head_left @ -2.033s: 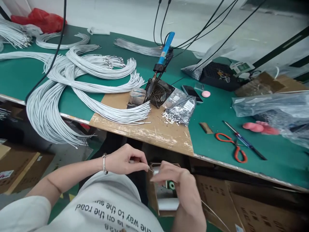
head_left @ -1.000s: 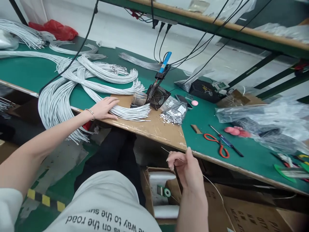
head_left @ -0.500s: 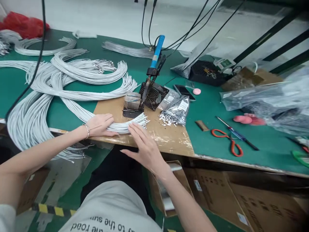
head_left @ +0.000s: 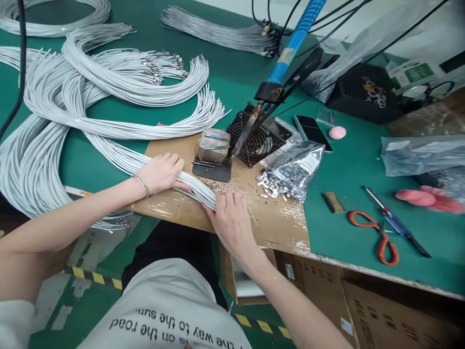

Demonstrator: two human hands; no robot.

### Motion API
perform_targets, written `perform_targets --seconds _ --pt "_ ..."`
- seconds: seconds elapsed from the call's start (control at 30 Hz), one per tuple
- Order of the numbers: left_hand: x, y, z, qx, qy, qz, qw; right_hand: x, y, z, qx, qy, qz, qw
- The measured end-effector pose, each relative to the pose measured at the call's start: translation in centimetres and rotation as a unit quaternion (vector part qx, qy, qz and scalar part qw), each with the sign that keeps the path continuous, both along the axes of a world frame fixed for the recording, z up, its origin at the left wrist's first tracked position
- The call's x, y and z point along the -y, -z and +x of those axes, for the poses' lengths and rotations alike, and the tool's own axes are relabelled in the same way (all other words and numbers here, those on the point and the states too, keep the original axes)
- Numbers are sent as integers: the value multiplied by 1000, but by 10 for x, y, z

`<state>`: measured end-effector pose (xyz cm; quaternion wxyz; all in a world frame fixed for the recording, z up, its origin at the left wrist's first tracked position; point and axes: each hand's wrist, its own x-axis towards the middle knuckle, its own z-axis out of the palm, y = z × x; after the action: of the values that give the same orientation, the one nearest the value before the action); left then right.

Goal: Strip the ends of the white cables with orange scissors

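A bundle of white wires runs across the front of the brown cardboard sheet. My left hand is closed over the bundle, thumb along its near side. Closer to the wire ends, my right hand wraps round the same bundle and hides the tips. Just beyond the hands stands a small grey block on a black metal base. A blue-handled soldering iron slants down behind it, beside a round black fan.
More white wire bundles cover the table's left side. A plastic bag of small parts lies right of the fan, white pieces spilling from it. Orange-handled scissors, a screwdriver-like tool and a phone lie on the right.
My right hand has gone from resting flat with fingers stretched by the wire ends to closing round them. My left hand now grips the bundle. The head view has moved closer.
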<state>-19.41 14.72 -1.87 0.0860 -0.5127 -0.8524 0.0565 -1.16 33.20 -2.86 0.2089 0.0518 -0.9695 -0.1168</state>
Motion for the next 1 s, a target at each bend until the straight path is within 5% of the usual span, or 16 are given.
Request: perform_targets --seconds 0.17,0.37,0.67,0.9,1.0 --pt "3 -10 2 13 7 -12 1000 4 -1 0 16 19 -17 1000" --pt "0 -8 41 4 64 62 996 -12 -5 -8 44 18 -50 998" --pt "-35 1 32 43 -45 32 998 3 -15 7 28 14 -31 999" --pt "10 -14 22 56 56 56 995 -43 -18 0 36 -79 -111 990" --pt "39 -15 1 24 34 55 998 -55 -15 -2 43 -95 -116 988"
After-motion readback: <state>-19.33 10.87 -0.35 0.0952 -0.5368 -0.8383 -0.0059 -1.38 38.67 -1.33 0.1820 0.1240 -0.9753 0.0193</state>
